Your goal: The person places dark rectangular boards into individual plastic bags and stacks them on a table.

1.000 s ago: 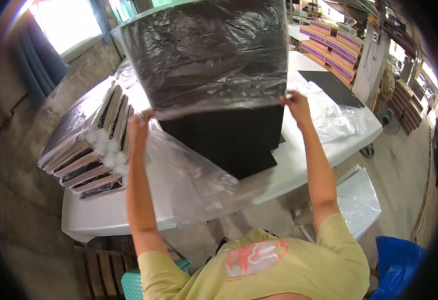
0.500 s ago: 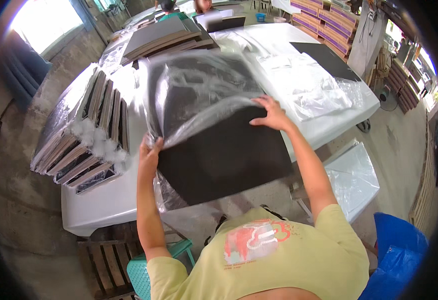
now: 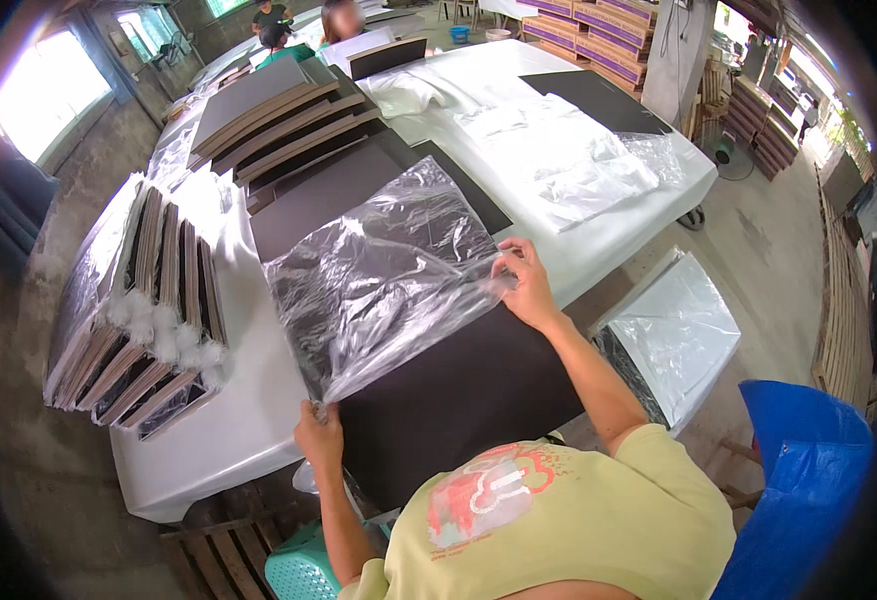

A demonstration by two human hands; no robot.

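A flat black board [image 3: 458,400] lies in front of me, its far part inside a clear plastic bag [image 3: 383,275] and its near part bare against my shirt. At the bag's left corner, my left hand [image 3: 319,432] is closed on the plastic edge. My right hand [image 3: 526,288] pinches the same edge at the right, with its fingers curled. The wrinkled film covers the board's far end and rests over other dark boards [image 3: 308,205] on the table.
Bagged boards [image 3: 138,320] stand stacked on the left of the white-covered table [image 3: 208,465]. More brown-edged boards [image 3: 288,120] are piled beyond. Loose plastic bags [image 3: 548,150] lie at the right, and a wrapped stack [image 3: 673,330] sits lower beside the table. A green stool [image 3: 303,565] is below. People work at the far end.
Both hands have come nearer to my body, drawing the bag's edge and the board along. The raised, billowing film now lies flatter. My view has shifted slightly.
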